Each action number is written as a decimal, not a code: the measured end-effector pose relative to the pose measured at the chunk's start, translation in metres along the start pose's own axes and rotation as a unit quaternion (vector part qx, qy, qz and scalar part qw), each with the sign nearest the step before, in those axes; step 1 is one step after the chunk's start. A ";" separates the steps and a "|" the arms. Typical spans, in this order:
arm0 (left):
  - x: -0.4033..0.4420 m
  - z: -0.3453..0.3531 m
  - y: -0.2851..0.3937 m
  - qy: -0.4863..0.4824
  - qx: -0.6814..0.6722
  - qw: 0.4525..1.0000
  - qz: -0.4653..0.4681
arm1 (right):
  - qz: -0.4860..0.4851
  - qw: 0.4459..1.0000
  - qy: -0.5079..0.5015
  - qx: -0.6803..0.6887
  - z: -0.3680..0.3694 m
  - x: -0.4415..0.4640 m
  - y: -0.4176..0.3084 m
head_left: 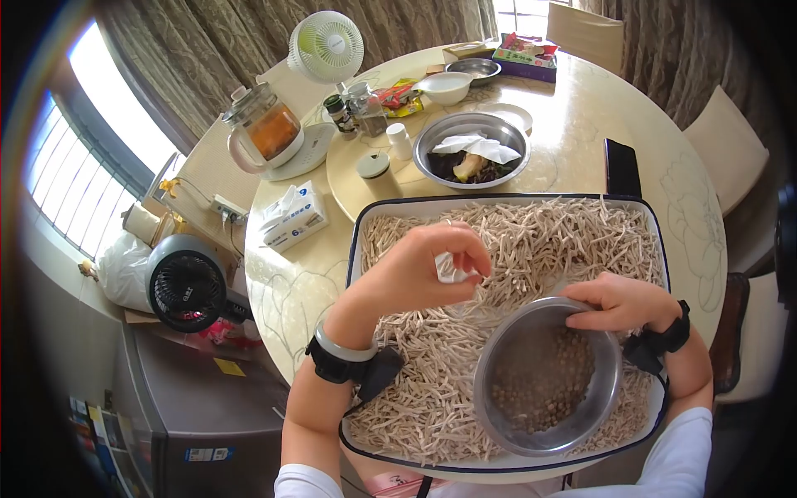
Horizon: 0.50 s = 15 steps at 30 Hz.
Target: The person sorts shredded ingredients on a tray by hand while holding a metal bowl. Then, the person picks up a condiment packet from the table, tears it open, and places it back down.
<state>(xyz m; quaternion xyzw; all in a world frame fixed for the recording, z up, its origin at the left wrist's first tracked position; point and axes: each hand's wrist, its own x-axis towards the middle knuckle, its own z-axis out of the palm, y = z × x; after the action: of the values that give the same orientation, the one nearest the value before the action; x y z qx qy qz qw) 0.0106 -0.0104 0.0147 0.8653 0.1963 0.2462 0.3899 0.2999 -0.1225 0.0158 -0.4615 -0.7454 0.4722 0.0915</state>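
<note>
My left hand (444,261) is raised over the tray with its fingers curled. A small white patch shows within the curl, and I cannot make out what it is. My right hand (614,303) grips the far rim of a steel bowl (490,365), thumb and fingers over the edge. Small round brown pieces (544,378) lie in the bowl, which looks hazy inside. Beneath both hands is a white, dark-rimmed tray (355,249) full of pale, thin dried strips (432,390). The bowl rests on or just above the strips at the tray's right front.
Behind the tray stand another steel bowl (427,170) with dark contents and white tissue, a lidded jar (378,174), a tissue box (292,217) and a phone-like dark slab (623,166). A glass kettle (267,129) and white fan (325,46) are farther back.
</note>
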 end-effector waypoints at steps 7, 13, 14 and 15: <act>-0.001 0.006 0.021 -0.022 -0.101 0.988 0.115 | -0.041 0.999 0.005 0.004 0.000 0.001 0.002; -0.001 -0.011 -0.031 0.097 0.277 0.956 -0.009 | -0.021 1.000 0.003 0.001 0.000 0.000 0.000; -0.003 -0.011 -0.039 0.097 0.278 0.956 -0.008 | -0.026 1.000 0.003 0.001 0.000 0.000 0.001; -0.004 -0.010 -0.043 0.068 0.302 0.951 0.019 | -0.032 0.999 0.002 0.001 0.000 0.000 0.002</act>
<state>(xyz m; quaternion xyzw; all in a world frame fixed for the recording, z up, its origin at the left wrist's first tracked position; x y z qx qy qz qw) -0.0049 0.0201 -0.0139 0.9274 0.2711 0.2409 0.0917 0.3010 -0.1223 0.0141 -0.4387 -0.7591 0.4686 0.1083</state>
